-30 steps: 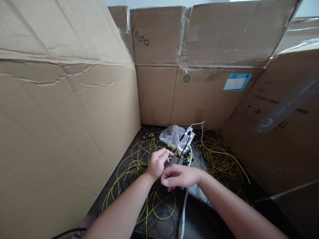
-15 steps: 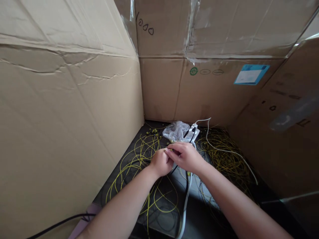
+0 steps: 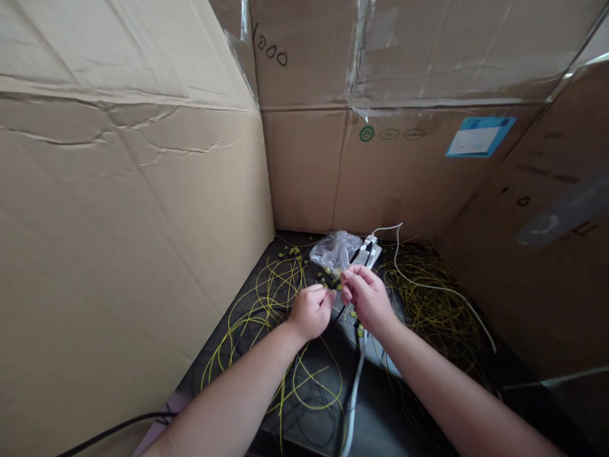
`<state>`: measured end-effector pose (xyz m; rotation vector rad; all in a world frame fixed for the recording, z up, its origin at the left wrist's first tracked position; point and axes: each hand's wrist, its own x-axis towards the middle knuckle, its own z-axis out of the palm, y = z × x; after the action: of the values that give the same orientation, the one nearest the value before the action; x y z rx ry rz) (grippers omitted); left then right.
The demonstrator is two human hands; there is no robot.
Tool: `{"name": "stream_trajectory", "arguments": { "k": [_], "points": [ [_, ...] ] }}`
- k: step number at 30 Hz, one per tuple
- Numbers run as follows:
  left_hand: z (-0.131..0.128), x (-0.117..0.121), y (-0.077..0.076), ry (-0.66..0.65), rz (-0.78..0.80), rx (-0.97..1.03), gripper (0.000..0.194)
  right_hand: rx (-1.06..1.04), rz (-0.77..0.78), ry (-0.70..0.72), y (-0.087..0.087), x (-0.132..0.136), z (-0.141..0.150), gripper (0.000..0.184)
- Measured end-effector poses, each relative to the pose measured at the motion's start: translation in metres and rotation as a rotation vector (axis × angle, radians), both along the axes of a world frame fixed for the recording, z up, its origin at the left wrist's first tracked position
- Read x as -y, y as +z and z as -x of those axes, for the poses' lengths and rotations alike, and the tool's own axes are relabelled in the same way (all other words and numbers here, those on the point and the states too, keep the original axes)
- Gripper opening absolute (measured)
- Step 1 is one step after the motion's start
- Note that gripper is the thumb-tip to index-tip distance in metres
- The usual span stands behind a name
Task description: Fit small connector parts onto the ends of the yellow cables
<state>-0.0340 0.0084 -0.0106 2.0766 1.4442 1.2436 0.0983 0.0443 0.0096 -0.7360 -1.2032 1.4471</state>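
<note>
My left hand (image 3: 310,311) and my right hand (image 3: 366,297) are held close together over a dark tabletop (image 3: 380,412). Both are curled into pinches around something small and yellow-green between their fingertips; I cannot make out what it is. Thin yellow fibre cables (image 3: 266,304) lie in loops beneath and to the left of my hands. Just behind my fingers sit a crumpled clear plastic bag (image 3: 335,251) and a white power strip (image 3: 368,252) with a black plug in it.
Tall cardboard walls (image 3: 118,222) close in the table on the left, back and right. A second tangle of yellow cables (image 3: 428,298) lies at the right. A thick white cord (image 3: 354,393) runs toward me between my arms, and a black cable (image 3: 109,430) crosses the lower left.
My right hand has lifted from a flat pose in front of my left hand and moved forward, closing into a pinch beside it. The view has tilted slightly downward.
</note>
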Motion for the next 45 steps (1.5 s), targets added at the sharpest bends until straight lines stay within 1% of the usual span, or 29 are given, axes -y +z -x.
{"name": "stream_trajectory", "arguments": {
  "k": [3, 5, 8, 12, 17, 22, 30, 39, 42, 45],
  "points": [
    [-0.004, 0.004, 0.002, -0.017, 0.004, -0.008, 0.031, -0.039, 0.019, -0.044, -0.015, -0.002, 0.000, 0.017],
    [-0.005, 0.006, 0.003, -0.008, 0.004, -0.008, 0.028, -0.049, 0.021, -0.079, -0.021, -0.003, 0.000, 0.018],
    [-0.007, 0.006, 0.005, 0.024, -0.006, -0.020, 0.027, -0.013, 0.001, -0.093, -0.027, -0.002, 0.001, 0.019],
    [-0.010, 0.005, 0.003, 0.050, -0.038, -0.055, 0.028, 0.027, -0.027, -0.089, -0.032, -0.001, 0.002, 0.020],
    [-0.012, 0.004, 0.000, 0.066, -0.046, -0.025, 0.026, -0.016, 0.016, -0.085, -0.032, -0.001, 0.001, 0.022],
    [-0.012, 0.004, -0.003, -0.006, -0.025, -0.067, 0.033, -0.056, 0.043, -0.063, -0.029, -0.002, -0.001, 0.022],
    [-0.012, 0.004, -0.004, -0.060, 0.034, -0.058, 0.035, -0.100, 0.072, -0.041, -0.034, -0.004, -0.002, 0.021],
    [-0.011, 0.004, -0.003, -0.072, 0.028, -0.062, 0.035, -0.097, 0.055, -0.039, -0.035, -0.005, -0.001, 0.020],
    [-0.010, 0.004, 0.001, -0.013, -0.041, -0.071, 0.029, -0.100, 0.039, -0.044, -0.036, -0.005, -0.001, 0.020],
    [-0.008, 0.004, 0.006, 0.066, -0.105, -0.040, 0.010, -0.094, 0.036, -0.026, -0.037, -0.004, 0.000, 0.020]
  ]
}}
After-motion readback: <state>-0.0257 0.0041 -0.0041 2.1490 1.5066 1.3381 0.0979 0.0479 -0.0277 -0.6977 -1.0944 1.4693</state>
